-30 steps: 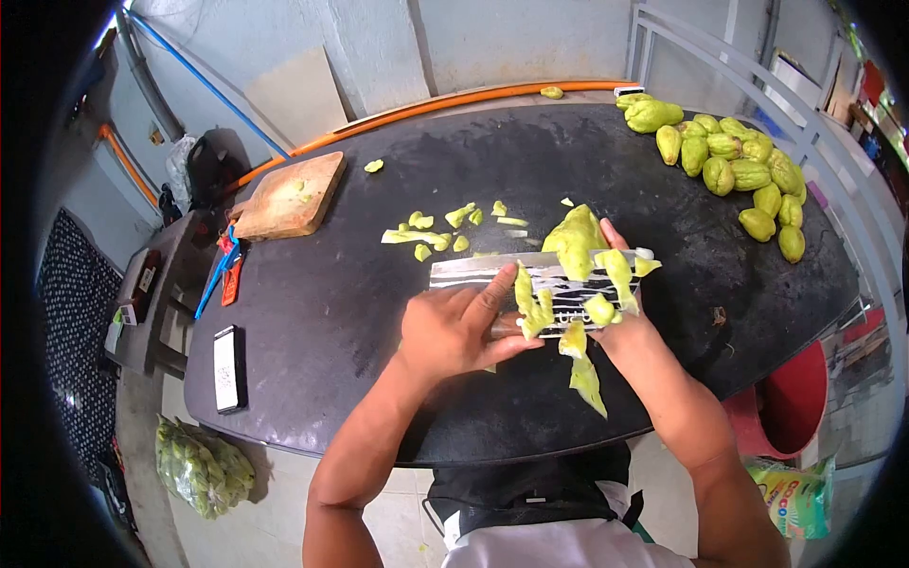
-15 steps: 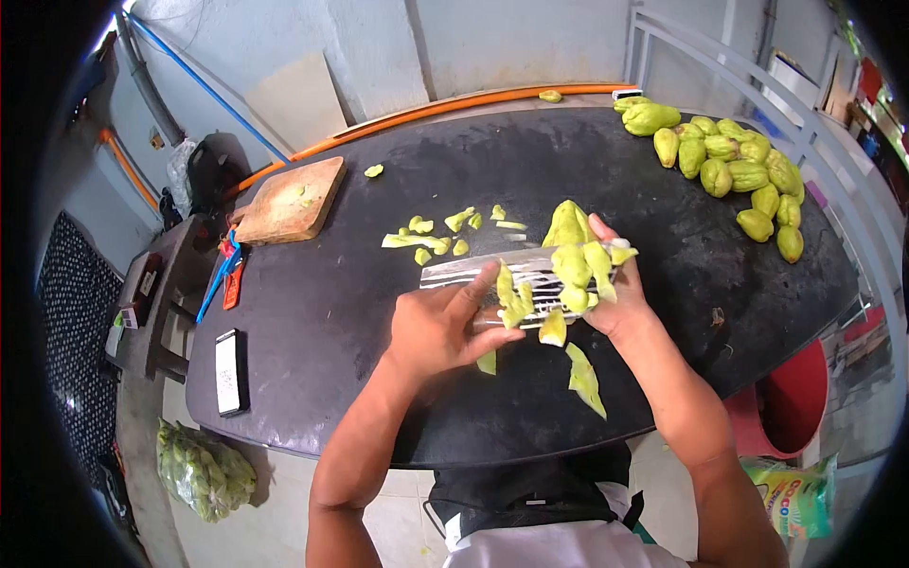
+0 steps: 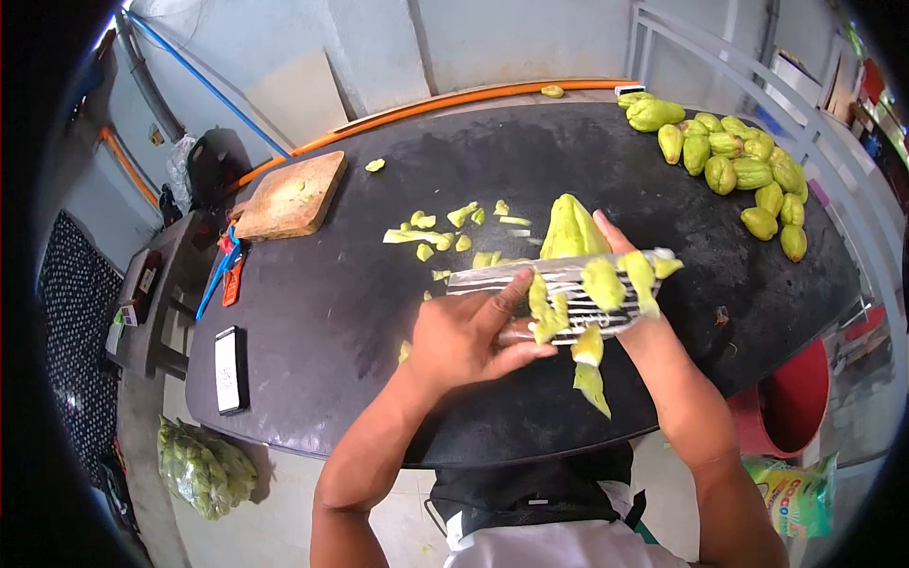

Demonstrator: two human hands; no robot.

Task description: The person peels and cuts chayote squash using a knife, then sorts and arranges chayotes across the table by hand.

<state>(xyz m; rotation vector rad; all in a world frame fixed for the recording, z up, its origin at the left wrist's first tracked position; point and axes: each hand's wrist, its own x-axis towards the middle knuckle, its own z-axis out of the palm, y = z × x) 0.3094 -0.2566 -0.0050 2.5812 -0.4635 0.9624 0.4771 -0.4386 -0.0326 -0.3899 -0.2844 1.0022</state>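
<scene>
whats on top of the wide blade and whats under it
Green pieces and part of the left hand are on the wide blade. It hides the near part of the green fruit; anything else underneath is covered.

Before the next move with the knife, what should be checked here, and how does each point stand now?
1. Left hand gripping the knife by its handle: ok.
2. Right hand with a full grip on the chayote: cannot tell, the blade hides most of it.
3. Right fingers away from the cutting edge: cannot tell, partly hidden.
4. Blade face free of peel pieces: not ok, several lie across it.
5. Cutting board beneath the chayote: not ok, it lies at the table's left side.
6. Phone apart from the scraps: ok.
</scene>
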